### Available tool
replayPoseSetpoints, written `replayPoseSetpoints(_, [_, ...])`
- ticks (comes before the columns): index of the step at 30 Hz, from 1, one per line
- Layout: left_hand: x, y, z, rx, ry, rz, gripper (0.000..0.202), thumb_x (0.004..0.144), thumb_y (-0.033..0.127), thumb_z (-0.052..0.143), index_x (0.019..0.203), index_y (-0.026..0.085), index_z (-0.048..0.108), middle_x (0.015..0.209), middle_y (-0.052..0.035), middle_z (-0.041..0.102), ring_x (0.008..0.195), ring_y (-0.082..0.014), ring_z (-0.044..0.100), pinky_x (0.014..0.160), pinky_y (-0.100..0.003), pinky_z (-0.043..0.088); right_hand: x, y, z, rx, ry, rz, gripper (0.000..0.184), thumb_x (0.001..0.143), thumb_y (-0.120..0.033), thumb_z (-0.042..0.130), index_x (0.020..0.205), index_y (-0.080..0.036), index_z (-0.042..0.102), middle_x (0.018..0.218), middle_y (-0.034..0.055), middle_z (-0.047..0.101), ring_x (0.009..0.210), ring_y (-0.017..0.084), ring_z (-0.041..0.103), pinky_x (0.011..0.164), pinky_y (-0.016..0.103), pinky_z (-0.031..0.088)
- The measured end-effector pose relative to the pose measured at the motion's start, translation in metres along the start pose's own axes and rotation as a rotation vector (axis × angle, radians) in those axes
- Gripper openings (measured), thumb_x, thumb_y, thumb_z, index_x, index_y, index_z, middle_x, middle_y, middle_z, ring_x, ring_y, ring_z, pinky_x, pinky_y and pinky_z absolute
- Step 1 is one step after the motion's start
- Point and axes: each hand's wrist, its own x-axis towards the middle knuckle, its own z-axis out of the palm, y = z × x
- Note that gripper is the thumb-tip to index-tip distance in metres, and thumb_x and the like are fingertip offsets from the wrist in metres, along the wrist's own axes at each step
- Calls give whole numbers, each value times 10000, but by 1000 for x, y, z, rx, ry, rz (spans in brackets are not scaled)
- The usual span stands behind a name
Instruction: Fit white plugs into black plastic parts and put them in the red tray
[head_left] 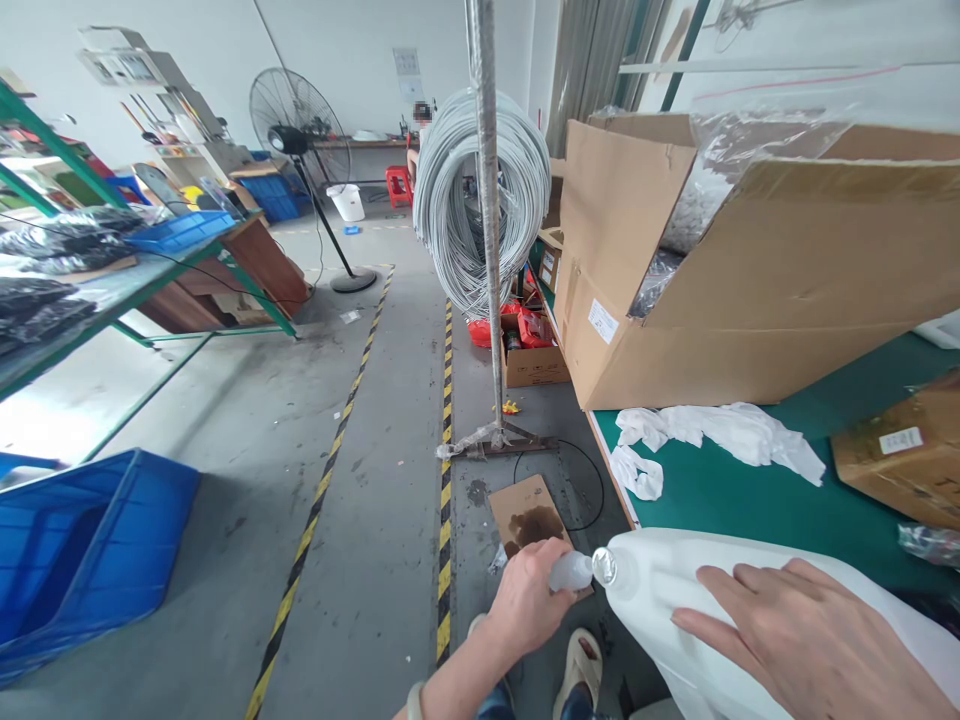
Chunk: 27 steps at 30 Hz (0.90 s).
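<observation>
My left hand (529, 592) is closed around a small translucent white bottle (571, 572). Its open end sits right at the silvery mouth (604, 567) of a big white plastic jug (660, 570); whether the two touch, I cannot tell. The jug lies tilted on its side, its neck pointing left past the edge of the green table (720, 500). My right hand (806, 625) grips the jug from above, fingers laid over its upper side and handle area. Below my left hand, a piece of cardboard (525, 500) with a dark wet stain rests on the floor.
Crumpled white cloth (720, 435) and a large open carton (675, 350) are on the table. A metal stand (491, 250) with a coil of grey tubing (442, 200) rises ahead. Blue bins (150, 540) are at left, a fan (292, 130) further back. Someone sits in the far background.
</observation>
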Motion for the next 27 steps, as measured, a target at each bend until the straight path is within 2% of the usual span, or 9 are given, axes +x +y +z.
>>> replayPoseSetpoints(4, [0,1,-1,0,-8,5,257,687,192,587,944,210,584,926,-36,662,868,-223,590,707,-281,441,-4,0,2,-54,-67,-41,699,947,-377,79,603,-215,666,419,42,575,350,193,547,441,331,374])
replayPoseSetpoints(19, [0,-3,1,8,-10,15,262,695,203,578,956,221,586,958,-35,662,890,-226,586,711,-278,433,-7,0,6,-35,-54,-50,646,949,-388,112,621,-217,642,430,29,554,356,196,530,458,337,343])
replayPoseSetpoints(27, [-2,-2,0,11,-8,29,262,687,183,573,946,218,587,937,-31,663,874,-218,588,694,-265,426,-7,-2,4,-29,-74,-23,642,946,-410,128,639,-215,657,442,29,570,376,197,552,470,342,372])
